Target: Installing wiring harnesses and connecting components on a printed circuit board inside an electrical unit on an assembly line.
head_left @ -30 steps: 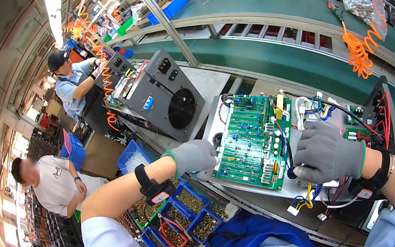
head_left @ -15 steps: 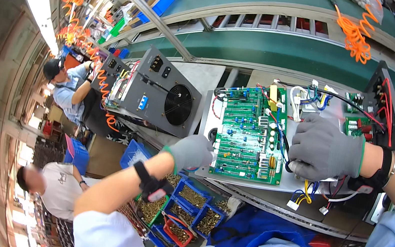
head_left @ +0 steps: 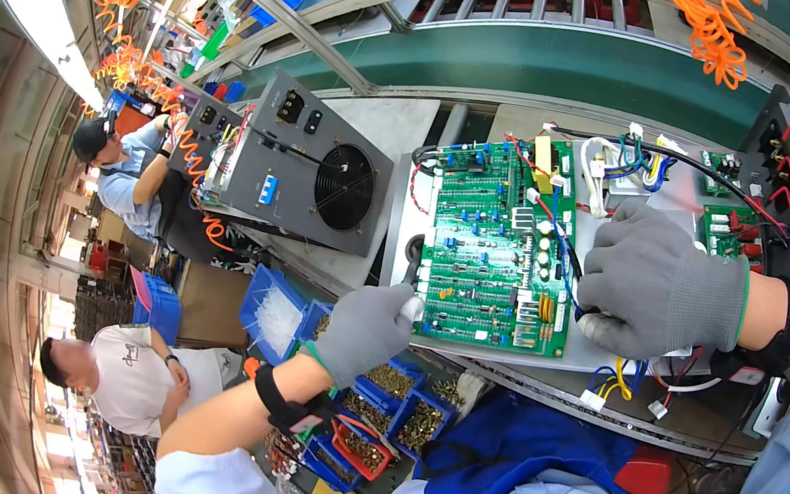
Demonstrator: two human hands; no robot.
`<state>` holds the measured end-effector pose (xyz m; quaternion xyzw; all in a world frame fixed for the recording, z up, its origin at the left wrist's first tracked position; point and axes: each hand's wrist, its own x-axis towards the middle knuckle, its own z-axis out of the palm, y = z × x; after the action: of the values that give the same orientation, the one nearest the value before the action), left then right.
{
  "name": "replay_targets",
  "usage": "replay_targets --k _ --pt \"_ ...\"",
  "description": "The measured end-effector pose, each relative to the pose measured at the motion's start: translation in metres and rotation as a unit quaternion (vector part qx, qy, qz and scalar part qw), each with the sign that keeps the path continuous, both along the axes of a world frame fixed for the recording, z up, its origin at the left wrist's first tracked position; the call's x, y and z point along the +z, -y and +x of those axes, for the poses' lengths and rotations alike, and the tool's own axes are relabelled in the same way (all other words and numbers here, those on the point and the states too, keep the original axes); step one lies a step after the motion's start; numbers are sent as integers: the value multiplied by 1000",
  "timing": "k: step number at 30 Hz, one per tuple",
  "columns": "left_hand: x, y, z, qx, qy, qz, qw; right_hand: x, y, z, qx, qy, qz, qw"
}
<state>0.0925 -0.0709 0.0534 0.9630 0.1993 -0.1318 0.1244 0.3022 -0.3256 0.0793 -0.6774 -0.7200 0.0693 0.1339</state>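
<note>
A green circuit board (head_left: 478, 269) crowded with small components lies on a metal plate in front of me. My left hand (head_left: 361, 333), in a grey glove, is closed with its fingertips at the board's front left corner. Beside the board's right edge, my right hand (head_left: 663, 280), gloved alike, is curled with the thumb tucked in, close to blue and black wires. What either hand grips is hidden under the fingers. White-plugged yellow and blue wires (head_left: 614, 381) hang over the plate's front edge below my right hand.
Left of the board stands a grey metal case with a round black fan (head_left: 344, 186). Blue bins of brass-coloured fasteners (head_left: 421, 425) and a red bin (head_left: 361, 447) sit below. A green conveyor (head_left: 542, 61) runs behind. Two other people are at the left.
The view has shifted a little. My left hand has moved slightly nearer me along the board's left edge. The person in the white shirt now has both hands together in front.
</note>
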Motion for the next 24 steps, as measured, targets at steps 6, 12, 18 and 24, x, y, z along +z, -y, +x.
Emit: replay_targets --k 6,12,18,24 --pt "-10 -7 -1 -21 36 -85 996 -3 4 2 -4 16 6 1000" --pt "-21 -3 -13 -6 110 14 994 3 1 -1 5 24 5 1000" --pt "-25 3 -20 -27 160 73 984 42 -3 -3 -31 -56 -31 997" --pt "-40 -1 -27 -12 206 39 978 66 -38 8 -144 -34 -31 988"
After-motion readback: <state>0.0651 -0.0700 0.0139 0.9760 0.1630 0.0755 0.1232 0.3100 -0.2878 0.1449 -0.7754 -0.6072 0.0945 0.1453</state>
